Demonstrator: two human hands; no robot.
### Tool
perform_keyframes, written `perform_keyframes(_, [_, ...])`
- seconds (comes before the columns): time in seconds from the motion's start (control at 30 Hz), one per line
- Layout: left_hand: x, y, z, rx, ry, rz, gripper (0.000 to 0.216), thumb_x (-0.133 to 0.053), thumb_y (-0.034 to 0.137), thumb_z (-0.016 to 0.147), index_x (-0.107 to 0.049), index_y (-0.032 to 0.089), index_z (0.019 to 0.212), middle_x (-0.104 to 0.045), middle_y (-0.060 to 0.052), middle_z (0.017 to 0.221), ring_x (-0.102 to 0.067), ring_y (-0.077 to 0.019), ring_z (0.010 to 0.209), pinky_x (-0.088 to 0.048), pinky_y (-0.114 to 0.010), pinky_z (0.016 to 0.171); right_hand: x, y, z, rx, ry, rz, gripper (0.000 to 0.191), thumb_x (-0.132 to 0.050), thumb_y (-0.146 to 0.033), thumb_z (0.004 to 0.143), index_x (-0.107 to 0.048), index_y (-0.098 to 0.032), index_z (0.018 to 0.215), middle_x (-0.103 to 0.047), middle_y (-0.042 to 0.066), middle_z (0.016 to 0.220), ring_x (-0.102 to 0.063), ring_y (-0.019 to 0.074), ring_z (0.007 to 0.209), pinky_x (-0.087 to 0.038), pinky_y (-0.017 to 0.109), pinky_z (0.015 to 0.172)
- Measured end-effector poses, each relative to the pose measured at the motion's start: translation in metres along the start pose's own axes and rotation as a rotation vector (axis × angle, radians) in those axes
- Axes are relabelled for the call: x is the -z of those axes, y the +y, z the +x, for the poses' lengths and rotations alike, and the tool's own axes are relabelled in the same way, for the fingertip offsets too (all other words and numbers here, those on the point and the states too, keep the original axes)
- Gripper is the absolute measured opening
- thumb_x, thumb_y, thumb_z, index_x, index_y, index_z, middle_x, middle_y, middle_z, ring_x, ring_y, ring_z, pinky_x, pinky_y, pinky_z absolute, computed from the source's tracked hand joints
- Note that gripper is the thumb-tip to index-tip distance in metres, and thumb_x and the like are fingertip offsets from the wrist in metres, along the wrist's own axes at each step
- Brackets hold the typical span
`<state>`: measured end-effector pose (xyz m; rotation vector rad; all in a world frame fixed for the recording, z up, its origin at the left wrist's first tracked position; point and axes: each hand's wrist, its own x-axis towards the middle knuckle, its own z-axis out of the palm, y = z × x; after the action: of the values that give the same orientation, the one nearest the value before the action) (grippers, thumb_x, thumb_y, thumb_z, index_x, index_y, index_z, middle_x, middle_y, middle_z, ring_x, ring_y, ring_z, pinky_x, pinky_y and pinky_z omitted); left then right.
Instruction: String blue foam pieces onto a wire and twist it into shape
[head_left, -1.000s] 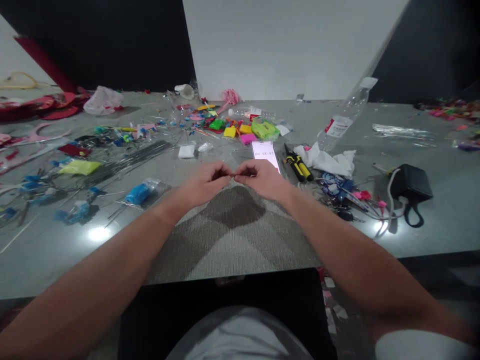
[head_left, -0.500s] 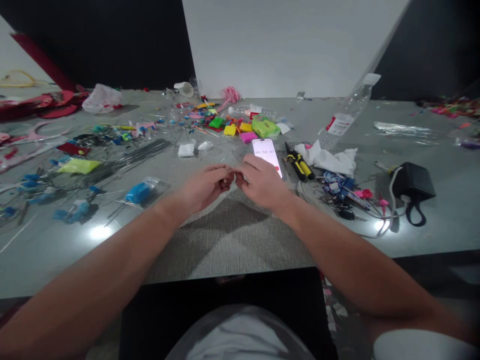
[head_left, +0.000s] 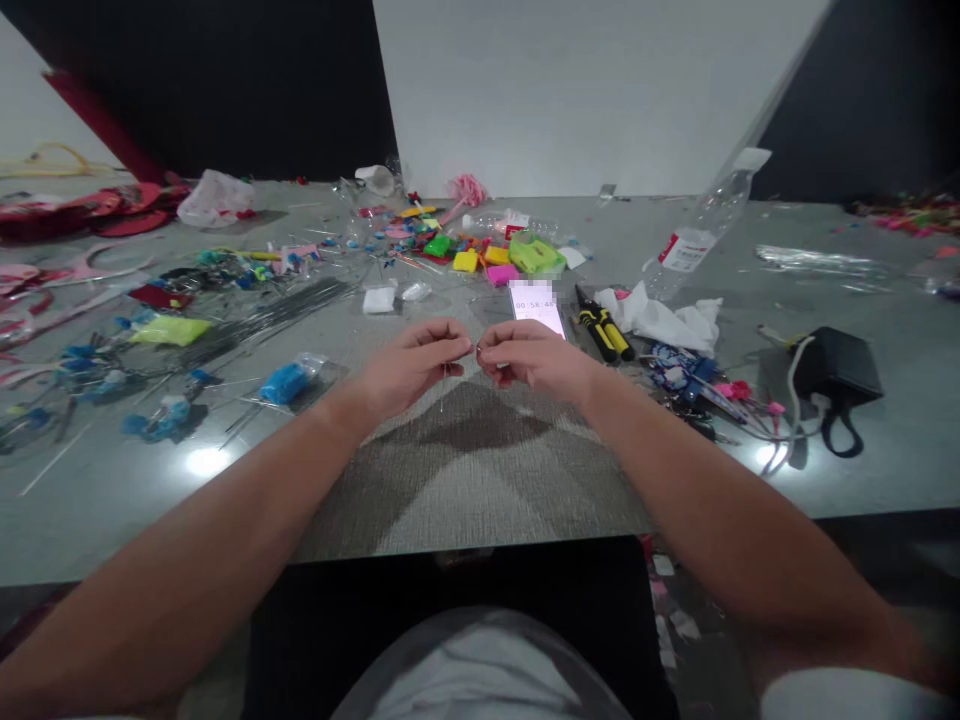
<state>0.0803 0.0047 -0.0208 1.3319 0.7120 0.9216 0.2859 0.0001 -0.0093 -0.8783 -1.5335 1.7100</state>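
My left hand (head_left: 416, 368) is closed in a pinch, and a thin wire (head_left: 443, 388) hangs down from its fingers. Opposite it, my right hand (head_left: 531, 355) is pinched too, its fingertips almost meeting those of the left. Whatever lies between the right fingertips is too small to make out. Both hands hover over a grey textured mat (head_left: 480, 500). Just behind the right hand lies a phone (head_left: 537, 310) showing a timer. Yellow-and-black pliers (head_left: 606, 328) rest to its right.
A blue packet (head_left: 285, 382) and a bundle of thin wires (head_left: 270, 320) lie to the left. Colourful clay packs (head_left: 534, 254) are at the back. On the right stand a plastic bottle (head_left: 701, 230) and a black box with a cable (head_left: 836, 375), near crumpled tissue (head_left: 675, 318).
My fingers have shifted from a blurred, bunched pose to a steadier pinch with tips facing each other. The thin wire now shows below my left hand. The whole view has shifted slightly.
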Motion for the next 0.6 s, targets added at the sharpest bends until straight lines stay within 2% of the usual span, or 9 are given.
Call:
perform_keyframes(0.07, [-0.0003,0.0003,-0.0006,-0.021,-0.013,0.01,0.019,-0.075,0.034,0.085,-0.064,0.019,0.081,-0.058,0.001,0.082,-0.057,-0.0113,0.076,-0.051,-0.025,0.072,0.0006,-0.0018,-0.0006,-0.063,-0.058,0.179,0.014,-0.07,-0.025,0.08,-0.062,-0.018,0.072,-0.055,0.0,0.068,-0.05,0.0118,0.062,-0.038,0.024,0.054])
perform_keyframes(0.27, [-0.0008,-0.0033,-0.0002,-0.121,-0.025,0.053,0.024,-0.078,0.04,0.085,-0.067,0.019,0.085,-0.06,0.002,0.079,-0.057,-0.0109,0.073,-0.05,-0.023,0.07,0.0065,-0.0051,-0.005,-0.139,-0.175,0.318,0.017,-0.073,-0.025,0.084,-0.061,-0.015,0.078,-0.055,0.001,0.075,-0.053,0.0109,0.065,-0.038,0.019,0.048])
perform_keyframes(0.37, [0.0002,-0.0057,0.0009,-0.154,-0.021,0.074,0.019,-0.077,0.037,0.086,-0.07,0.019,0.089,-0.063,0.001,0.076,-0.058,-0.0107,0.07,-0.05,-0.023,0.066,0.0087,-0.0045,-0.0067,-0.142,-0.205,0.297,0.017,-0.077,-0.026,0.085,-0.066,-0.013,0.083,-0.057,0.003,0.076,-0.055,0.0107,0.067,-0.036,0.016,0.045])
perform_keyframes(0.47, [0.0015,-0.0055,0.0011,-0.177,-0.017,0.072,0.017,-0.076,0.033,0.089,-0.072,0.019,0.096,-0.067,0.0,0.081,-0.062,-0.0116,0.072,-0.053,-0.024,0.068,0.0086,-0.0045,-0.0067,-0.119,-0.184,0.26,0.019,-0.078,-0.027,0.085,-0.067,-0.012,0.085,-0.059,0.003,0.076,-0.057,0.0105,0.068,-0.04,0.015,0.046])
perform_keyframes(0.6, [0.0007,-0.0012,-0.0012,-0.195,-0.037,0.04,0.015,-0.075,0.031,0.089,-0.071,0.018,0.093,-0.068,-0.001,0.079,-0.066,-0.0125,0.073,-0.057,-0.026,0.071,0.0073,-0.0056,-0.0065,-0.099,-0.193,0.251,0.02,-0.076,-0.03,0.088,-0.066,-0.013,0.085,-0.061,0.002,0.076,-0.057,0.0086,0.064,-0.043,0.015,0.046])
